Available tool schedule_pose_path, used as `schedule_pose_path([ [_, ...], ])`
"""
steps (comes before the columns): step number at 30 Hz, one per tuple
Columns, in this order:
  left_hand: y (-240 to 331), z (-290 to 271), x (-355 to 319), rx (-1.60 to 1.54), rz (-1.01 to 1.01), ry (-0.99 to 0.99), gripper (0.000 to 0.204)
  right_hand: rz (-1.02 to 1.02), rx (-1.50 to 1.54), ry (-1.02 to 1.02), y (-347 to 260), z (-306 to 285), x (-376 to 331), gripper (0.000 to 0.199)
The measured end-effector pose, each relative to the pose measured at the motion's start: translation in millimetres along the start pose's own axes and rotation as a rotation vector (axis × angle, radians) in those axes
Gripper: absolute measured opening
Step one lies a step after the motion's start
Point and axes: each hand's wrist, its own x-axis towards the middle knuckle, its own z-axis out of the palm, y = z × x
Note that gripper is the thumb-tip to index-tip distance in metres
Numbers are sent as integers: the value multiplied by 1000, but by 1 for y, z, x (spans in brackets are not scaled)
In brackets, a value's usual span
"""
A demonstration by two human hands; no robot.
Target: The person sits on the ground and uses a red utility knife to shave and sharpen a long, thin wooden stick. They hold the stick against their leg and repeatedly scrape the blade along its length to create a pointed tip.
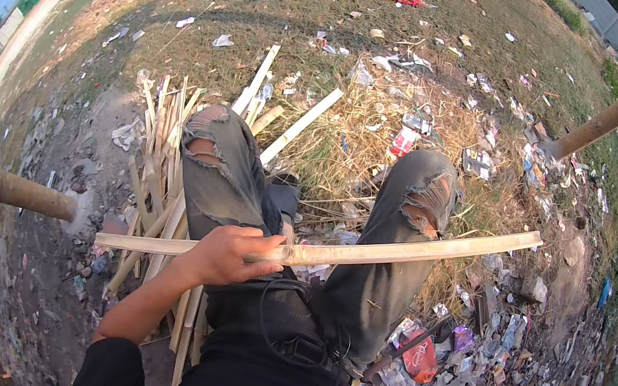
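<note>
Bamboo strip (364,253), long and pale, is held across both thighs by the left hand (229,255), whose fingers are closed around it near its left end. The strip is laid almost level over the torn grey jeans (392,231). More split bamboo (162,168) is piled on the ground just left of the legs. Only the right forearm is seen at the lower right edge; the right hand is out of view. Litter (452,364) is scattered over dry grass.
</note>
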Motion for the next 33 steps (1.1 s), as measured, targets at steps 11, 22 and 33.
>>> schedule_pose_path([
  [11, 1, -2, -2, 1, -13, -21, 54, -4, 5, 17, 0, -2, 0, 31],
  [22, -3, 7, 0, -19, 23, 23, 55, 3, -11, 21, 2, 0, 1, 32],
  [33, 4, 6, 1, 12, -16, 13, 55, -79, 16, 72, -2, -6, 10, 34],
])
